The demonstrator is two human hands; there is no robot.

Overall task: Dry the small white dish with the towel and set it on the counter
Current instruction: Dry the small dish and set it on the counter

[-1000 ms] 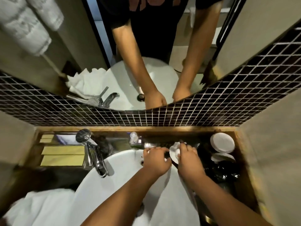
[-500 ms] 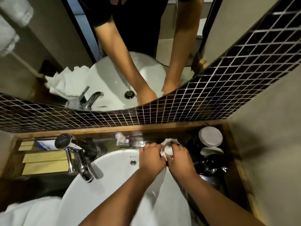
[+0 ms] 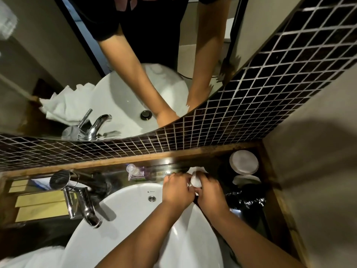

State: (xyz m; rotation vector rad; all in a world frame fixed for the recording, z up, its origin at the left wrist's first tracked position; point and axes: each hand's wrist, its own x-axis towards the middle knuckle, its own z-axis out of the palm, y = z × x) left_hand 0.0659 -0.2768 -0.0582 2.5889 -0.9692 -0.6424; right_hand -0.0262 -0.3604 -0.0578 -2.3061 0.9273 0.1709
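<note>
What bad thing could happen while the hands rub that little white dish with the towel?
1. The small white dish is pinched between the left hand and right hand above the rim of the hard white sink; if it slips, it might chip or break.
2. The towel covers part of the dish, so the grip may be less sure.
3. The counter beside it already holds white round dishes and a black bag, so setting it down could knock something.

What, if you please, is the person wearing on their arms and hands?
Nothing shows on them: the left hand and right hand are ungloved, with no rings or watch visible, and both forearms are uncovered. The mirror shows short black sleeves ending above the elbows.
</note>
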